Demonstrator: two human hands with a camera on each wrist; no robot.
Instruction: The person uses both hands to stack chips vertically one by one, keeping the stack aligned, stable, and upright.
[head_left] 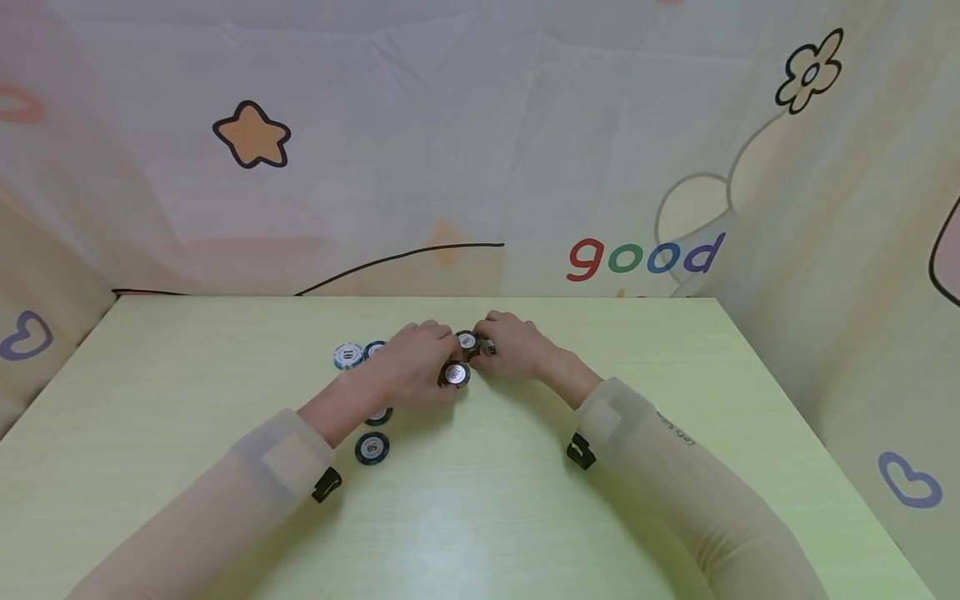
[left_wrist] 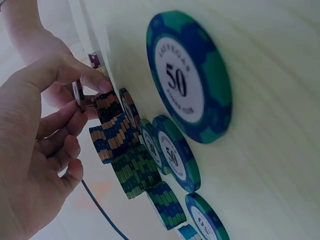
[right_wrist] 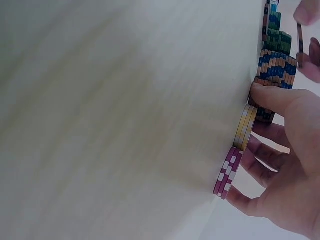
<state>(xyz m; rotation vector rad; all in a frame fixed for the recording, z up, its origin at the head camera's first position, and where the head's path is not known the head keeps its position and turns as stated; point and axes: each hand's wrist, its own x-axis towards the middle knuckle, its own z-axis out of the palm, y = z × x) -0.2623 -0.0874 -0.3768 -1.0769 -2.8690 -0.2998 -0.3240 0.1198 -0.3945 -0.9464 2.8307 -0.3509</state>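
Note:
Near the table's far side, my left hand (head_left: 416, 362) pinches a single dark poker chip (head_left: 455, 375) between thumb and fingers. The left wrist view shows this chip (left_wrist: 78, 95) edge-on, held away from the tabletop. Opposite it, my right hand (head_left: 517, 346) holds a short stack of black and brown poker chips (left_wrist: 107, 106), thumb on the near side and fingers behind. Beside that stack is a blue and orange stack (left_wrist: 114, 139), then a green stack (left_wrist: 136, 171). Part of the row is hidden behind my left hand in the head view.
Loose chips marked 50 lie flat nearer me, one of them a blue and green chip (head_left: 372, 448). A white and blue chip (head_left: 348, 356) tops the row's left end. Yellow chips (right_wrist: 245, 127) and magenta chips (right_wrist: 228, 172) stand beside my right fingers. A printed curtain (head_left: 375, 167) borders the table.

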